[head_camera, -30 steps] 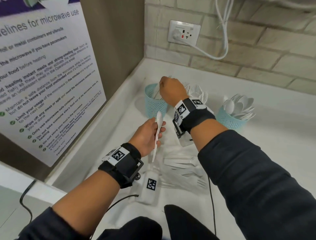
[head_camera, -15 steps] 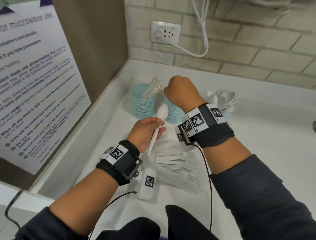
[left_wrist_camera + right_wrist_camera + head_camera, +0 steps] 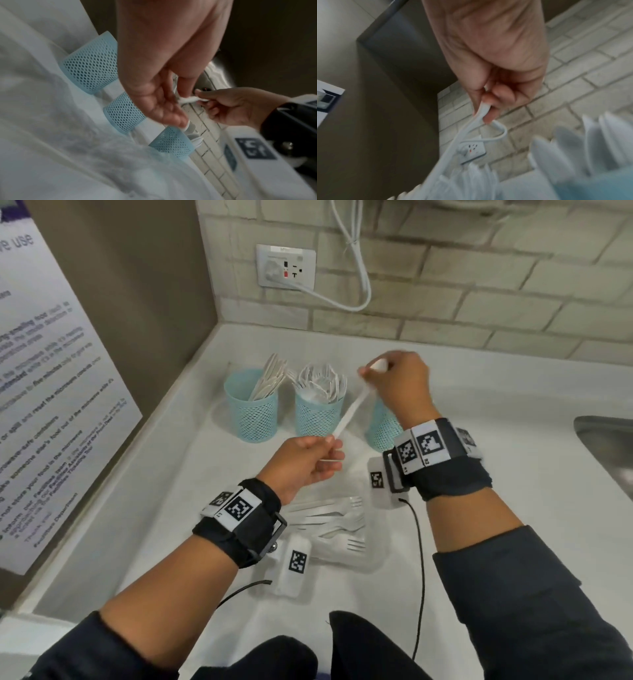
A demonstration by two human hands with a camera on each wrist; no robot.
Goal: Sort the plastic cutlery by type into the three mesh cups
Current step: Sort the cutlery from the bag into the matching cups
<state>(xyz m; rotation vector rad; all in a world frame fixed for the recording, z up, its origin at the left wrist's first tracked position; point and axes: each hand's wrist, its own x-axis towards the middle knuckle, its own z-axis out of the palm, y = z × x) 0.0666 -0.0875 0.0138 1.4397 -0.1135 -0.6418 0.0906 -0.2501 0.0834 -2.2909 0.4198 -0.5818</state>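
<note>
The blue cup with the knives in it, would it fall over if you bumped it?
Probably easily. The left mesh cup looks light, being thin open mesh, and the knives lean out above its rim, so it may be top-heavy. It stands free on the counter.

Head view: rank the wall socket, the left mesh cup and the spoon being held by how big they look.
1. left mesh cup
2. wall socket
3. spoon, long but thin

The cup sits nearer the camera, so true sizes are unsure.

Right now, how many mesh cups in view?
3, in a row near the back wall: left cup with knives, middle cup with forks, right cup partly hidden behind the right hand.
</note>
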